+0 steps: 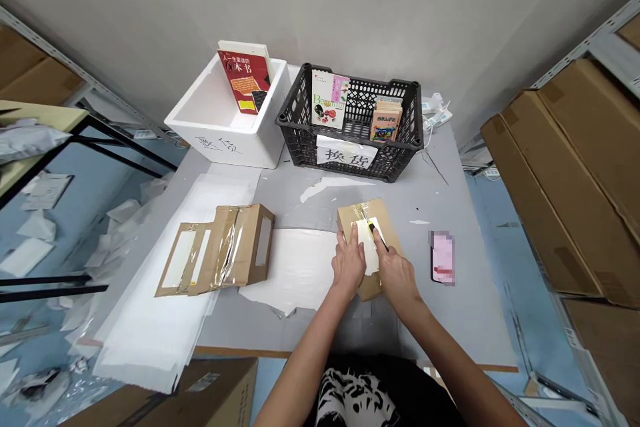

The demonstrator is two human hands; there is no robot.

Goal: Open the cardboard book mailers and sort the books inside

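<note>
A taped cardboard box (370,288) with a white label (371,259) on top lies on the grey table in front of me. My left hand (349,263) rests on its left side, fingers stretched out and the index finger pointing forward over the label. Gripped in my right hand (399,275) is a slim utility knife (379,236), black with a yellow end, its tip at the tape near the far end of the box. The blade itself is too small to make out. To the left stands an opened cardboard box (239,245) with clear tape and its flap folded out.
At the back are a white foam bin (225,140) and a black plastic crate (357,160), both holding books. A phone (443,258) lies at right. White paper sheets (165,307) cover the table's left side. Large cartons (565,193) stand on the right.
</note>
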